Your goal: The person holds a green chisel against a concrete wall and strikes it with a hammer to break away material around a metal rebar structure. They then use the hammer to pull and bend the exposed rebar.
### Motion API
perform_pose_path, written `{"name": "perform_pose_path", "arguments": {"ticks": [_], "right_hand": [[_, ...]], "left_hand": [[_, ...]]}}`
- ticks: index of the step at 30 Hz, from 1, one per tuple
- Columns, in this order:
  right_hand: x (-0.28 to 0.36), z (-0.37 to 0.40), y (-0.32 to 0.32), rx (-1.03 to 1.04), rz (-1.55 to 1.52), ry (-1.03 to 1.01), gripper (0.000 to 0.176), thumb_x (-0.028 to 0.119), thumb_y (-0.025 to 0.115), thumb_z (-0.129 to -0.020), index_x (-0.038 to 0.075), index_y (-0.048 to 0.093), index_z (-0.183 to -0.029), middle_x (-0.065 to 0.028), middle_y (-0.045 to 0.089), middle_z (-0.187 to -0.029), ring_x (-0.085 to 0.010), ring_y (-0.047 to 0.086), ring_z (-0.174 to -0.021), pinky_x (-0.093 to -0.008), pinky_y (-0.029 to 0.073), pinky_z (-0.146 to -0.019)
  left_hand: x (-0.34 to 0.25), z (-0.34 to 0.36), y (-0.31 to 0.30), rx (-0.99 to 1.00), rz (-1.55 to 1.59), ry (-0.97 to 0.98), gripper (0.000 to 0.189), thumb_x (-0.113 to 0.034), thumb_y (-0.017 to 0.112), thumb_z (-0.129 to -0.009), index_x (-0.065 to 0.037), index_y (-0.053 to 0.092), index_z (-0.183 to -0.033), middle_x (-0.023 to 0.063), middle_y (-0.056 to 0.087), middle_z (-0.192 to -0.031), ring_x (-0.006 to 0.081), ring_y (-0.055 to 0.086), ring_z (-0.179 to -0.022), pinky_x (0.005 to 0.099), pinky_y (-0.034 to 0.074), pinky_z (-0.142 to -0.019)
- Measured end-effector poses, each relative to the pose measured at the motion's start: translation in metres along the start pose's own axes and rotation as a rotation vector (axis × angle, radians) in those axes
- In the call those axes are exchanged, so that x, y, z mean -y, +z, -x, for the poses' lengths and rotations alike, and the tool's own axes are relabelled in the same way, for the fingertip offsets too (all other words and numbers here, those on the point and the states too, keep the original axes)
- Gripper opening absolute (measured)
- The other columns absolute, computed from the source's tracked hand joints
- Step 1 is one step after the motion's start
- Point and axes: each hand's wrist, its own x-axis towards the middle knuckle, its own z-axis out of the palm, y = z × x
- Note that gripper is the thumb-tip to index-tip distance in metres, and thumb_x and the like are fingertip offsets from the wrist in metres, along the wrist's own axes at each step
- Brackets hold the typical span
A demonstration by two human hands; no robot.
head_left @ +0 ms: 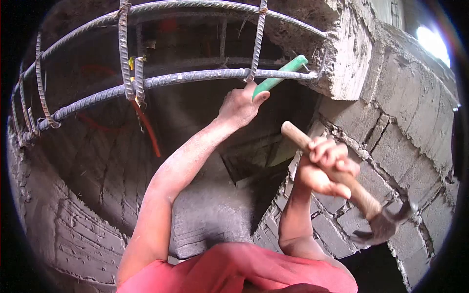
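My left hand point(242, 105) is closed round a green rod point(281, 75), just below the lower rebar. The rod slants up to the right, and its far end lies close to the broken concrete edge point(344, 63). My right hand point(328, 165) grips a claw hammer point(359, 195) by its wooden handle, right of and lower than my left hand. The hammer's metal head point(386, 224) points down to the right, and the bare handle end points up to the left. Part of the green rod is hidden behind the lower rebar and in my left fist.
Two long curved rebars, an upper point(195, 6) and a lower point(195, 77), cross overhead, tied by stirrups point(124, 49). A red-orange tube point(149, 129) hangs below them. A rough block wall point(405, 141) rises on the right, another wall point(83, 234) at the lower left.
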Motion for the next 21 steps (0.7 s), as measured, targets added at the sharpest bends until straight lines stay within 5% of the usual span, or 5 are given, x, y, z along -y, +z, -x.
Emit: {"name": "perform_pose_path", "arguments": {"ticks": [6,14,17,21], "right_hand": [[0.005,0.019,-0.013,-0.050,0.126,0.232,0.061,0.072,0.046,-0.091,0.012,0.041,-0.102,-0.0053,0.047,-0.072,-0.0176,0.049,-0.054,-0.0324,0.048,-0.050],[0.023,0.020,-0.038,-0.050,0.330,0.737,0.054,0.051,0.062,-0.094,0.003,0.047,-0.112,-0.0078,0.049,-0.081,-0.0161,0.052,-0.066,-0.0296,0.047,-0.054],[0.024,-0.003,-0.024,0.022,0.537,0.524,0.056,0.052,0.060,-0.095,0.003,0.045,-0.117,-0.0070,0.051,-0.081,-0.0184,0.055,-0.066,-0.0333,0.051,-0.059],[-0.001,-0.030,-0.013,0.139,0.202,0.156,0.047,0.053,0.055,-0.097,0.009,0.047,-0.110,-0.0060,0.049,-0.079,-0.0193,0.052,-0.062,-0.0363,0.050,-0.057]], "left_hand": [[-0.008,-0.013,0.017,0.067,0.168,-0.060,0.044,-0.049,0.053,-0.098,-0.005,0.054,-0.099,0.0237,0.063,-0.069,0.0470,0.065,-0.072,0.0562,0.049,-0.061],[-0.022,-0.017,0.027,0.017,0.314,-0.096,0.035,-0.039,0.055,-0.100,-0.005,0.058,-0.110,0.0236,0.067,-0.085,0.0447,0.066,-0.089,0.0517,0.051,-0.073],[-0.021,-0.016,0.029,0.065,0.400,-0.121,0.041,-0.045,0.052,-0.101,-0.009,0.057,-0.122,0.0249,0.065,-0.096,0.0430,0.065,-0.097,0.0463,0.050,-0.079],[-0.043,-0.012,0.012,0.133,0.382,-0.214,0.040,-0.042,0.050,-0.103,-0.007,0.057,-0.121,0.0246,0.066,-0.097,0.0436,0.064,-0.099,0.0474,0.050,-0.082]]}}
